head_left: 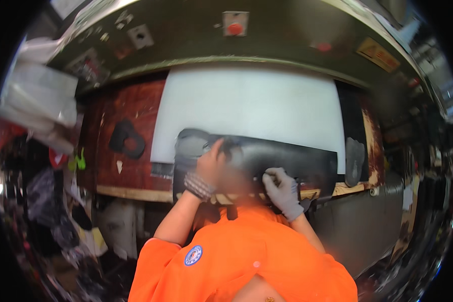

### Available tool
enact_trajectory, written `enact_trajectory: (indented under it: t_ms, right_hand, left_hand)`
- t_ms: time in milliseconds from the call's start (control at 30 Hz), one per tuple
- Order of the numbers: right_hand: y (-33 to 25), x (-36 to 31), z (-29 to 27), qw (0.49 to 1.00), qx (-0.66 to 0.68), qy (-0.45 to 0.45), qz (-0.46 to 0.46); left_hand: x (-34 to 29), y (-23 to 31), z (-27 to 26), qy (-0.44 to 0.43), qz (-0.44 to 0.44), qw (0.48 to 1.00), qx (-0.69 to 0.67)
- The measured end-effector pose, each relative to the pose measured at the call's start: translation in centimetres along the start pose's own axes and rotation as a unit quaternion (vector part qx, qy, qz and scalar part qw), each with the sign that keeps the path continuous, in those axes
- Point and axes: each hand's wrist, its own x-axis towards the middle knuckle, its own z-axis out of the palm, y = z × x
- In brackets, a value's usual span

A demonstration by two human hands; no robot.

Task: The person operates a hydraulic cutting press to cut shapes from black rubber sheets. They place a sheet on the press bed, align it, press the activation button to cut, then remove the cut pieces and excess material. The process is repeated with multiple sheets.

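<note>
A black flexible sheet lies across the front of a large white board and reaches over the table's near edge. On its left end rests a grey, rounded, sole-like piece. My left hand, with bare fingers and a grey patterned band at the wrist, is over the sheet beside that piece. One digit points away from me; the others are smeared or hidden. My right hand, in a light grey glove, is over the sheet's near part with its fingers curled in. What they grip is hidden.
A dark sole-shaped piece lies on the reddish-brown tabletop at left. Another dark grey piece lies at the right edge. A green machine beam with a red button spans the back. White bags hang at far left.
</note>
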Motion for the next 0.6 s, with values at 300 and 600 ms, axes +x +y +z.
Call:
enact_trajectory:
  t_ms: [300, 600]
  right_hand:
    - [-4.7, 3.9, 7.4, 0.871, -0.183, -0.054, -0.452]
    - [-1.1, 3.5, 12.3, 0.738, -0.558, -0.202, -0.321]
  left_hand:
    - [1.4, -1.3, -2.2, 0.102, -0.285, 0.855, -0.421]
    - [2.5, -3.7, -6.5, 0.322, -0.279, 0.652, -0.628]
